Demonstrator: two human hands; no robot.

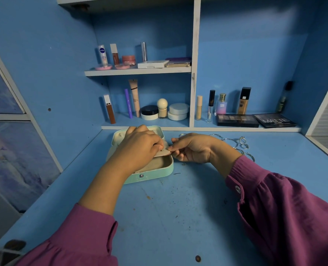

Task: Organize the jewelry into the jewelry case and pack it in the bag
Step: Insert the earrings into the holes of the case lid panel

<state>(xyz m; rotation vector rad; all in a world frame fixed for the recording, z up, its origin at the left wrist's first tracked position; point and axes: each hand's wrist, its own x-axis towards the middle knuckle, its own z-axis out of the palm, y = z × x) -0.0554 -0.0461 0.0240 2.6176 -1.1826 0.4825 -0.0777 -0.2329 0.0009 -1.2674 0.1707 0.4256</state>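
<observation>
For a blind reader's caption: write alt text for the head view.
Both hands, left hand and right hand, pinch a beige flap over an open mint-green jewelry case on a blue desk; silver hoop jewelry lies beside.

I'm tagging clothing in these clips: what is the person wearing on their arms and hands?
Both arms wear loose magenta-purple sleeves, gathered into buttoned cuffs. The right sleeve shows a small pale button at its cuff; the left sleeve sits pushed back, leaving the forearm bare. The left hand and right hand are bare: no gloves, rings or watch are visible.
</observation>
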